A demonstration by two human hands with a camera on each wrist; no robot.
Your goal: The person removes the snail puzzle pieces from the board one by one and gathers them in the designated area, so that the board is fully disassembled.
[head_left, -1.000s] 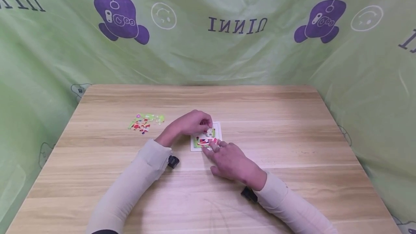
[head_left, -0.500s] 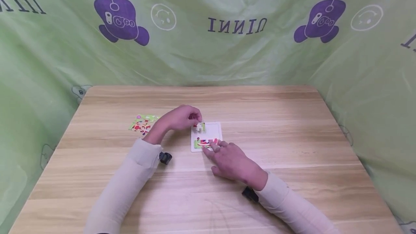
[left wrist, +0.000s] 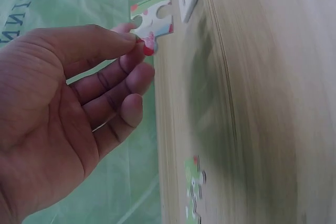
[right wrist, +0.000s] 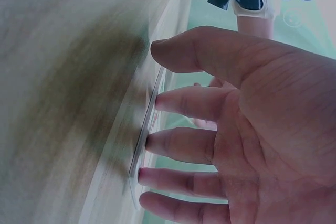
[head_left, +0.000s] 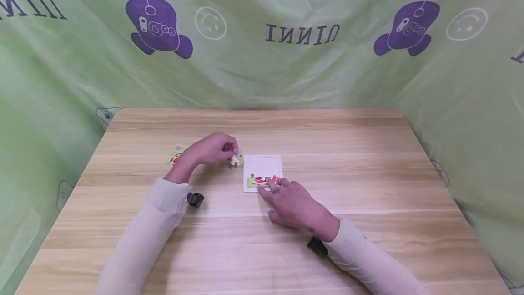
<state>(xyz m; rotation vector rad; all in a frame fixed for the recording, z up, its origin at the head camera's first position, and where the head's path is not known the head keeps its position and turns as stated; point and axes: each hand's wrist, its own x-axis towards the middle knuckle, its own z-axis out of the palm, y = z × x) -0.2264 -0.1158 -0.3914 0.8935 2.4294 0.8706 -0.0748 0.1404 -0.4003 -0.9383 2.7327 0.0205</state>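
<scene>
My left hand (head_left: 213,148) pinches a jigsaw piece (left wrist: 153,19) between thumb and forefinger, above the table and just left of the puzzle board. The piece is white and green with a red patch. The white puzzle board (head_left: 263,164) lies flat, its upper part bare. Joined red and green pieces (head_left: 253,182) fill its bottom strip. My right hand (head_left: 298,205) rests its straight, spread fingertips on that strip and the board's lower right edge. In the right wrist view, the fingers (right wrist: 184,145) touch the board's edge, and the thumb stands apart.
Several loose jigsaw pieces (head_left: 177,153) lie on the wooden table (head_left: 368,163) at the left, partly hidden behind my left hand. A green printed curtain (head_left: 303,72) surrounds the table's back and sides. Each wrist wears a black camera (head_left: 195,200).
My left hand has lifted the piece off the board and carried it left, past the board's edge. My right hand has stayed in place on the board.
</scene>
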